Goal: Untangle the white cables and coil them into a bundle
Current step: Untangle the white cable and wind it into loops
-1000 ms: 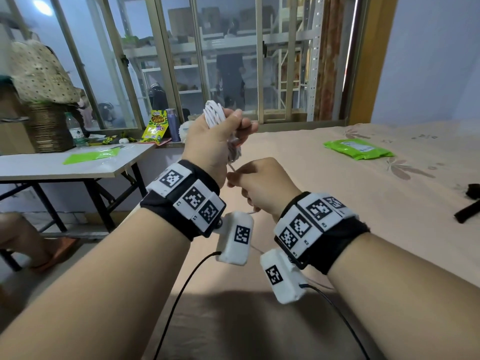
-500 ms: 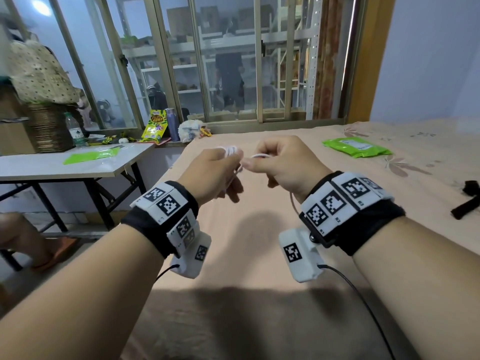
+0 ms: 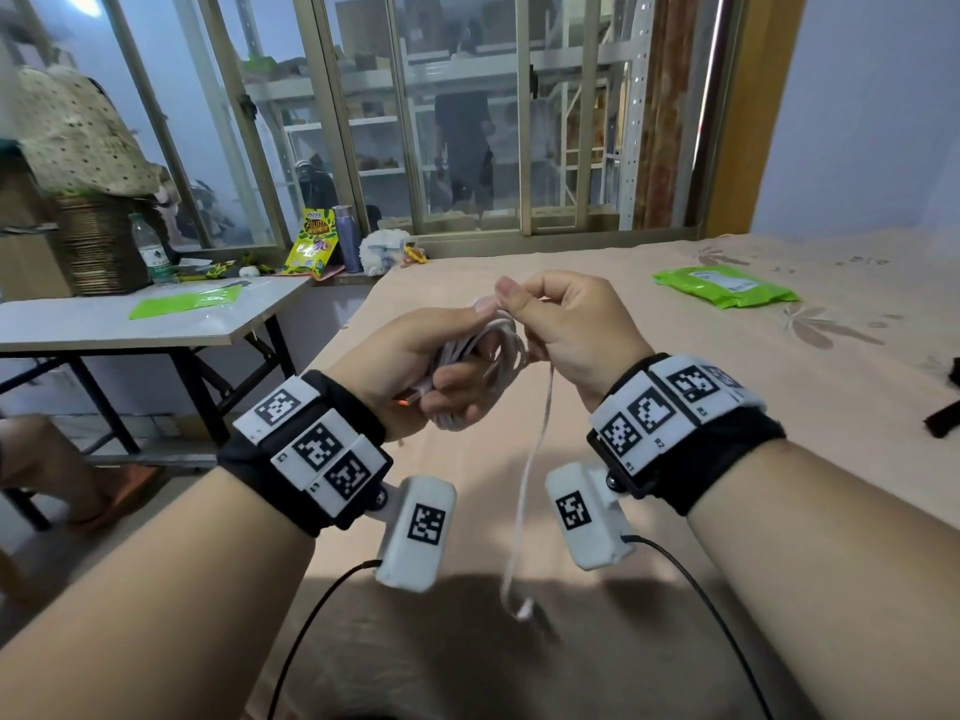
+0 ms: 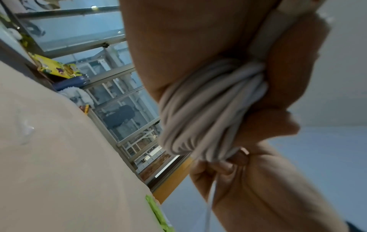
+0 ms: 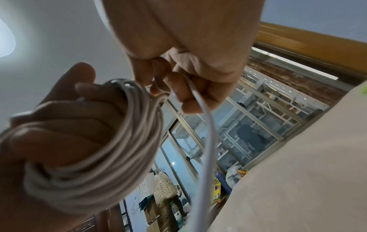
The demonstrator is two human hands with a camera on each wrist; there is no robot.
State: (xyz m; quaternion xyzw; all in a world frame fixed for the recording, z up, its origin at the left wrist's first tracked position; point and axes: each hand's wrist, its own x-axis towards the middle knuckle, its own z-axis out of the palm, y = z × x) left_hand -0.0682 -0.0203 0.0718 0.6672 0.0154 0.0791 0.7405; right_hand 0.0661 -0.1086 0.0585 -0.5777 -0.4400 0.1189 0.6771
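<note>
holding the coil [image 3: 470, 356] of white cable, the left hand [image 3: 415, 356] has its fingers curled round the loops, with the thumb on top. the coil is in the air above the near part of the bed [image 3: 675, 356], between the two hands. the right hand [image 3: 566, 324] is just beside it on the right and pinches the loose strand [image 3: 530, 475] at the top of the coil. this strand hangs down between the wrists and its end [image 3: 522, 610] is low, near the bed. far right on the bed lies a green packet [image 3: 724, 287]. at the left stands a table [image 3: 130, 324] with a bottle [image 3: 150, 249].
</note>
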